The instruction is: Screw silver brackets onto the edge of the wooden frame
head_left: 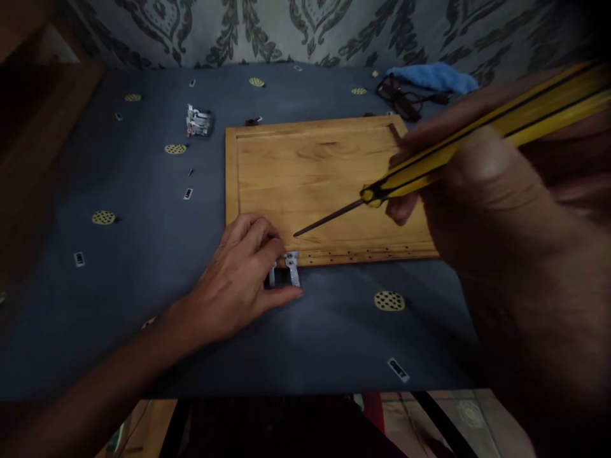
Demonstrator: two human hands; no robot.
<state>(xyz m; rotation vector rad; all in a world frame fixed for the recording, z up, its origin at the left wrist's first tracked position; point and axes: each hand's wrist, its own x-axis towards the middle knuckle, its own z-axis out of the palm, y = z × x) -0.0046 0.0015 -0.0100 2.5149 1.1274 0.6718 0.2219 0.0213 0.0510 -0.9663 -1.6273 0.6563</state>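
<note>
A wooden panel [315, 184] with a raised rim lies flat on the dark table; a row of small dark holes runs along its near edge. My left hand [248, 270] is closed around a metal hinge [292, 270] at that edge, near the panel's left corner. Close to the camera, my right hand [496, 191] grips a yellow screwdriver [429, 156]. The screwdriver's thin shaft points down and left, its tip over the panel a little above the hinge. Whether the tip touches the wood I cannot tell.
More metal hinges [199, 122] sit in a cluster behind the panel's left side, with a small screw [190, 172] nearer. A blue cloth [432, 77] and a dark cable with a plug [405, 102] lie at the back right. A patterned wall stands behind the table [157, 254].
</note>
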